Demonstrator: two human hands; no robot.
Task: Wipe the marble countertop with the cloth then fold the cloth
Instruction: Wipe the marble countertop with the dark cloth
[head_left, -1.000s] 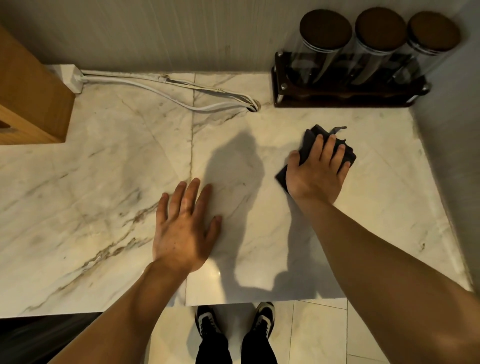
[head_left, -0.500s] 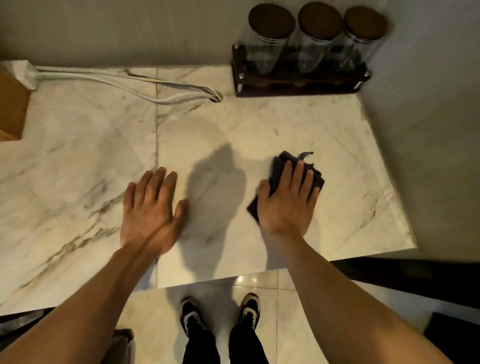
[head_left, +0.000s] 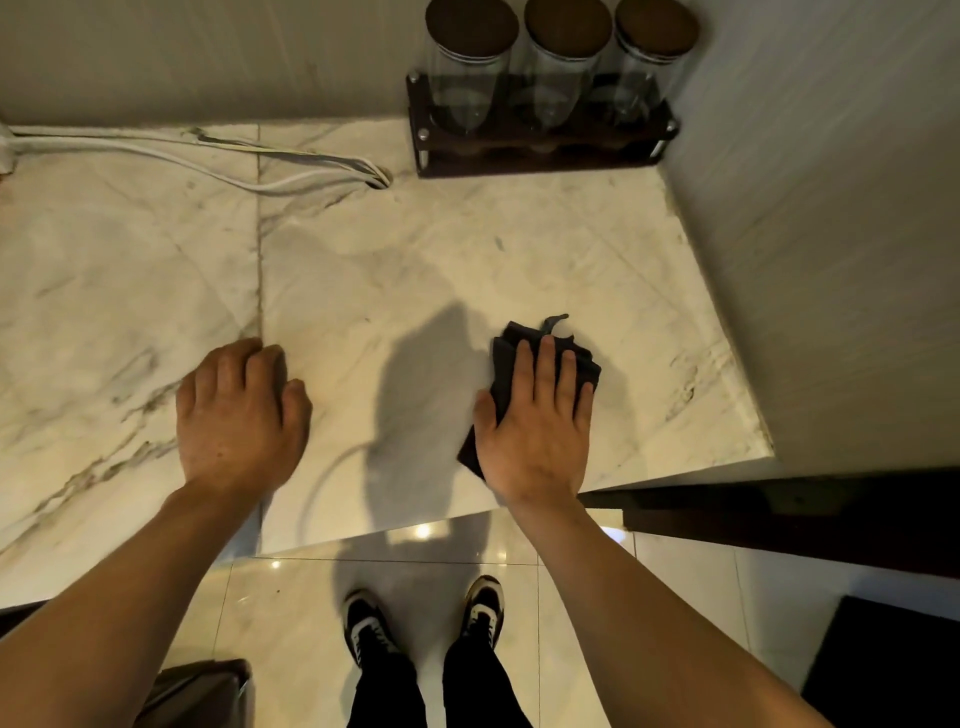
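Your right hand lies flat, fingers spread, pressing the dark cloth onto the marble counter near its front right corner. Your left hand rests empty beside the seam near the front edge, fingers curled under. Three jars stand in the back right corner.

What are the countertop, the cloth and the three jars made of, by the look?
Countertop: polished marble or marble-look stone, pale with grey-brown veins and a soft sheen.
Cloth: dark, soft fabric, bunched in layers under the right hand; weave too small to tell.
Jars: clear glass or plastic, see-through walls, with brown lids, perhaps wood or cork.
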